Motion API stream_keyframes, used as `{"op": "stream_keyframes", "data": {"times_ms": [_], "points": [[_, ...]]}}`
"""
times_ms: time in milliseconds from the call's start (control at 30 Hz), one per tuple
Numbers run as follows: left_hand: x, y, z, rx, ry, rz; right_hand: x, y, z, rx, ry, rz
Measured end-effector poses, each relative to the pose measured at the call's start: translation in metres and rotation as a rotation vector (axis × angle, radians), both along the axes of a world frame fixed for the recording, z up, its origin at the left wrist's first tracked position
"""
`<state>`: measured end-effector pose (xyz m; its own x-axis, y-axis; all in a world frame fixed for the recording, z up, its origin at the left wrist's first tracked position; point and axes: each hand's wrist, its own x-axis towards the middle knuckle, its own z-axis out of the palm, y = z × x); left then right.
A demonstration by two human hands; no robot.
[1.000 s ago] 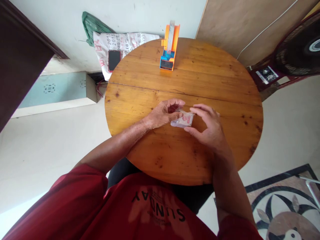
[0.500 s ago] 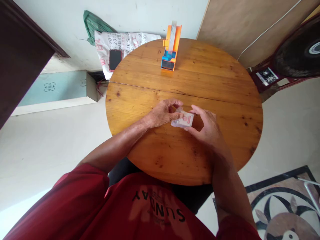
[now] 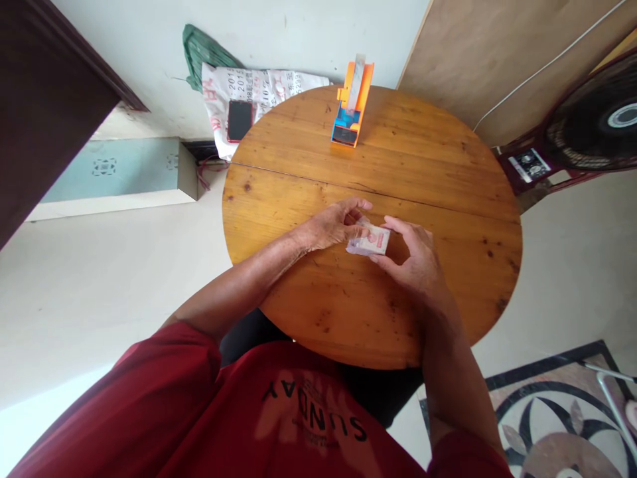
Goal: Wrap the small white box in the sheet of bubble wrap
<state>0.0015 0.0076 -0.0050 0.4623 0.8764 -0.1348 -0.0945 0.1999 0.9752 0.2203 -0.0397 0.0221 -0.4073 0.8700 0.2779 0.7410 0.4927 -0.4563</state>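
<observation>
A small flat white pack with red print, in clear plastic (image 3: 377,240), is between my hands, over the middle of the round wooden table (image 3: 343,302). The plastic sticks out past the pack on its left side. My left hand (image 3: 338,224) pinches that side, its thumb lying over the pack's upper face and its index finger raised above. On the right, my right hand (image 3: 413,255) spans the pack, with the thumb at the near corner and the fingers at the far one. What the pack contains cannot be seen.
An orange and blue tape dispenser (image 3: 352,106) stands at the table's far side. Beyond the far left edge, a phone (image 3: 239,121) rests on a printed white sack (image 3: 271,86). A large black fan (image 3: 597,113) is at the right, and a pale blue box (image 3: 114,166) at the left.
The camera view has shifted slightly, so the table and dispenser appear a little lower and farther right. Both hands keep nearly the same hold on the pack.
</observation>
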Motion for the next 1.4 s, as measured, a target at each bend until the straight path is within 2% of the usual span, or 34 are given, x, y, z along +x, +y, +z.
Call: {"op": "stream_keyframes", "data": {"times_ms": [267, 400, 500, 633, 833, 1100, 1233, 1400], "points": [[-0.006, 0.0, 0.009, -0.009, -0.002, 0.018, 0.0, -0.002, 0.009, 0.058, 0.043, 0.019], [-0.005, 0.001, 0.006, 0.008, 0.043, 0.005, 0.001, -0.002, 0.01, 0.078, 0.028, 0.025], [-0.003, 0.001, 0.004, 0.003, 0.006, 0.001, 0.0, -0.002, 0.01, 0.084, -0.001, 0.032], [-0.002, -0.001, 0.006, -0.019, -0.053, -0.012, -0.004, -0.004, 0.009, 0.078, -0.055, 0.056], [-0.002, -0.002, 0.006, -0.004, -0.038, -0.016, -0.009, -0.006, 0.006, 0.094, -0.109, 0.069], [-0.005, 0.002, 0.008, -0.001, 0.0, 0.026, 0.002, -0.003, 0.016, -0.042, 0.12, 0.03], [-0.01, 0.004, 0.012, 0.003, 0.07, 0.085, 0.006, 0.001, 0.009, -0.144, 0.055, 0.036], [-0.01, 0.001, 0.016, 0.006, 0.142, 0.032, 0.002, 0.003, 0.002, -0.11, 0.026, 0.041]]}}
